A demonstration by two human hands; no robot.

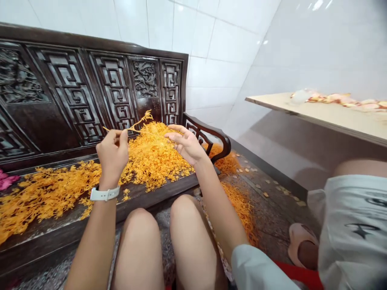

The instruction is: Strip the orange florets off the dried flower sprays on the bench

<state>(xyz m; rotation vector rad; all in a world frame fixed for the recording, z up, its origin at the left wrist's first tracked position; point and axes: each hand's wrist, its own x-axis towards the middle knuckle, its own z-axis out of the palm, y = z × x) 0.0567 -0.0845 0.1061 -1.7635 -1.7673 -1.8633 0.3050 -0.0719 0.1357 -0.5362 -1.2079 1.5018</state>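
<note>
My left hand (113, 152), with a pale watch on the wrist, pinches a thin orange artificial flower stem (134, 127) between thumb and fingers. Its forked tip rises to the right and ends in a small curled flower-like head. Close to the stem's right side is my right hand (186, 143), its fingers apart; a faint strand reaches toward its fingertips, but contact is unclear. Below and behind both hands, a heap of orange plastic flower pieces (160, 161) lies on the dark wooden bench (169, 187). Longer orange sprigs (51, 189) spread along the seat to the left.
Magenta pieces (7, 180) lie at the far left. A curved armrest (222, 141) bounds the bench on the right. Orange stems (238, 205) are piled on the floor beyond it. At right are a pale tabletop (332, 112) and another person's leg in light shorts (350, 225).
</note>
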